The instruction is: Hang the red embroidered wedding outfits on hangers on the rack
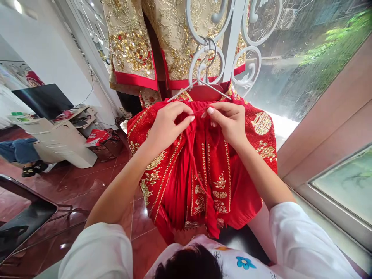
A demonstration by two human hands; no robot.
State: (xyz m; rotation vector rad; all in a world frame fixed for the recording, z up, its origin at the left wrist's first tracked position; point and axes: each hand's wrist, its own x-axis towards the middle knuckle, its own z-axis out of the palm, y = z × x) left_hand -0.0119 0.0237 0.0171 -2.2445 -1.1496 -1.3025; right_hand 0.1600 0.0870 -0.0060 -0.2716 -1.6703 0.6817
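Note:
A red garment with gold embroidery [223, 193] hangs in front of me from a wire hanger [215, 88]. It has a gathered waistband, and pleated red cloth shows below. My left hand [171, 124] is closed at the waistband, thumb and forefinger pinching a thin red cord [192, 155] whose tail dangles down the front. Close beside it, my right hand [231, 120] is also closed, its thumb and fingers pinching the cord near the waistband's middle. Exactly how the cord runs between the fingertips is hard to make out against the red cloth.
Gold beaded garments with red hems [133, 58] hang behind, by a white scrolled metal frame [229, 46]. A window [279, 77] is at the right. On the left are a white desk [66, 143] with a monitor [43, 100], a dark chair [26, 217] and a seated person's legs [24, 151].

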